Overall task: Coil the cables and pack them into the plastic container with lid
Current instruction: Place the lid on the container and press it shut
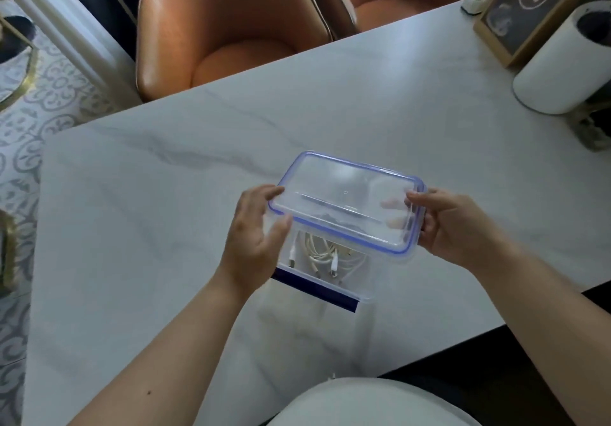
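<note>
A clear plastic lid (344, 199) with a blue seal is tilted in the air over the marble table (148, 227). My left hand (254, 230) grips its left end and my right hand (453, 227) grips its right end, with fingers showing through the plastic. Under the lid stands the clear container (360, 288) with a dark blue latch (314, 290) on its near side. Coiled white cables (325, 253) with several plugs lie inside it. The lid hides the container's far part.
A white cylinder (562, 62), a framed sign marked A5 (529, 5) and a small white round device (475, 2) stand at the table's far right. Two orange leather chairs (231, 29) sit beyond the far edge. Patterned floor (49, 101) lies to the left.
</note>
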